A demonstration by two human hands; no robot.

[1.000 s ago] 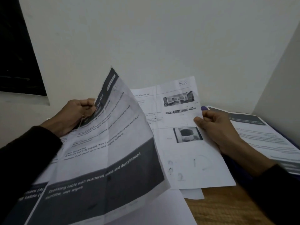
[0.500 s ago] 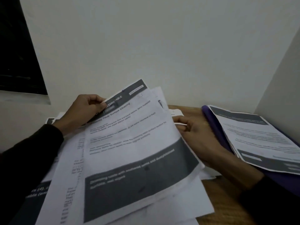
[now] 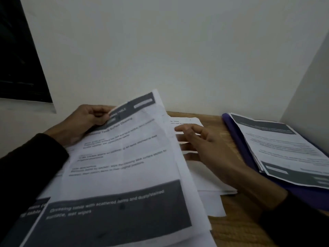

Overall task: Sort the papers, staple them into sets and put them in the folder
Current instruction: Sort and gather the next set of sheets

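Above table [image 3: 236,234]: left hand [image 3: 83,122] pinches sheet [image 3: 122,157] top-left.

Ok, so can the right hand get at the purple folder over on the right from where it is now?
Probably yes. The right hand is open, fingers resting on loose sheets, and holds nothing. The purple folder lies just to its right on the wooden table, nothing between them. Printed pages cover most of it.

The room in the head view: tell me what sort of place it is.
Probably a plain desk corner in a home or small office. A wooden table is pushed into the corner of bare pale walls, covered with printed sheets, and a purple folder lies at its right.
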